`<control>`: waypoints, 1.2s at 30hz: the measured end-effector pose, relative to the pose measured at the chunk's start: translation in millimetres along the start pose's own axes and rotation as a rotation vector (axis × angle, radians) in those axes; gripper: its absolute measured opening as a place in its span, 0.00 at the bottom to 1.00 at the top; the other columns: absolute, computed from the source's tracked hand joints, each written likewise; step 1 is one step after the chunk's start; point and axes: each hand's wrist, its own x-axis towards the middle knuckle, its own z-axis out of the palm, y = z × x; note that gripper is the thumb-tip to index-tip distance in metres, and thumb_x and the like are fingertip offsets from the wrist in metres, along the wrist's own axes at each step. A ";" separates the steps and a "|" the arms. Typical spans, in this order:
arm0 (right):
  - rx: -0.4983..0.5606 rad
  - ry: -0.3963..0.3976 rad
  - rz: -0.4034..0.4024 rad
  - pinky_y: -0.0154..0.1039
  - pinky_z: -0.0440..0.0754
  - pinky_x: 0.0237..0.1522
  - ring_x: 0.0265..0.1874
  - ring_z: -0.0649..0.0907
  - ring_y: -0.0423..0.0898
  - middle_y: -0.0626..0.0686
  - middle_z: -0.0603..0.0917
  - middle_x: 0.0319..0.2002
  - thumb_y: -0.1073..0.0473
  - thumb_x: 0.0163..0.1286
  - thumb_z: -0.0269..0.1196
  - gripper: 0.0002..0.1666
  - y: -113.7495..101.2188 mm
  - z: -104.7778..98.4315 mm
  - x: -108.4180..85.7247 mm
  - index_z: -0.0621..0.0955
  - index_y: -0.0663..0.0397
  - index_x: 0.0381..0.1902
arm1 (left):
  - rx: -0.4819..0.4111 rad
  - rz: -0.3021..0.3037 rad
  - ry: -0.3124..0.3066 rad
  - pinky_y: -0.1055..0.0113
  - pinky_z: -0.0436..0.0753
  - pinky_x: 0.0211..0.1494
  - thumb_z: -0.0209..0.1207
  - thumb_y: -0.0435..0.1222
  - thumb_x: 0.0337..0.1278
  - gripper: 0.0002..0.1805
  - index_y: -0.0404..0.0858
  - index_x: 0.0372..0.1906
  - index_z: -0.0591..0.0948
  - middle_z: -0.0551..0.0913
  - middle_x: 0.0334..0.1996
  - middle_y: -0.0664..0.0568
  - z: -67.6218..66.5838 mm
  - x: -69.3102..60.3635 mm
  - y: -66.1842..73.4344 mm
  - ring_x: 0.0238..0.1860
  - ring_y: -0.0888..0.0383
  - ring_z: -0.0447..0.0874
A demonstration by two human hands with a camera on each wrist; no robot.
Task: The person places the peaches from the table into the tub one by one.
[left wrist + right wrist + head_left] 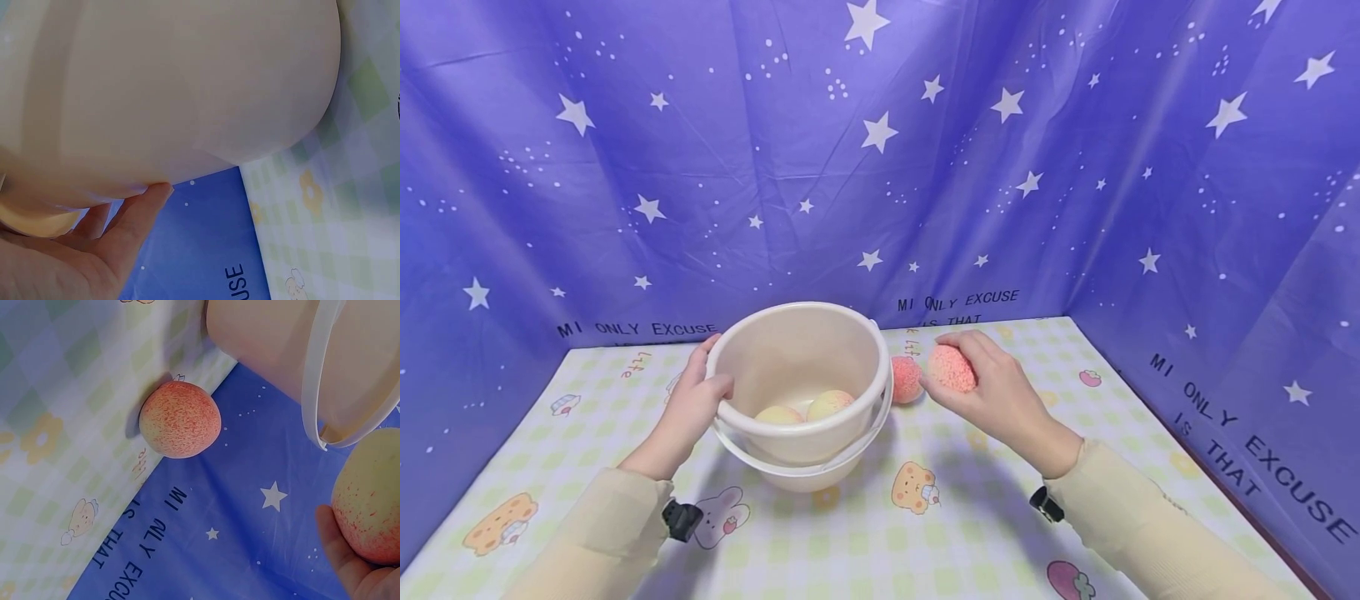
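A cream-white bucket (801, 442) stands tilted toward me on the table, its handle hanging down in front. Two yellow-pink peaches (831, 405) lie inside it. My left hand (688, 408) grips the bucket's left rim, thumb over the edge; in the left wrist view its fingers (134, 219) press the outer wall. My right hand (1000, 392) holds a pink peach (952, 368) above the table, right of the bucket. In the right wrist view that peach (372, 500) shows a yellow-green side. Another pink peach (180, 419) rests on the tablecloth beside the bucket, partly behind it in the head view.
A checked tablecloth (1000, 533) with cartoon prints covers the table. Blue star-patterned curtains (820, 167) rise directly behind it and along both sides. The bucket's white handle (314, 375) hangs loose on the side toward my right hand.
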 end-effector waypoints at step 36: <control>0.068 0.013 -0.034 0.46 0.81 0.42 0.44 0.83 0.47 0.50 0.84 0.48 0.50 0.57 0.70 0.25 -14.2 3.6 17.1 0.80 0.52 0.52 | 0.002 0.001 0.001 0.43 0.51 0.77 0.44 0.26 0.47 0.51 0.40 0.80 0.40 0.47 0.79 0.39 0.0 0.0 0.4 0.77 0.39 0.49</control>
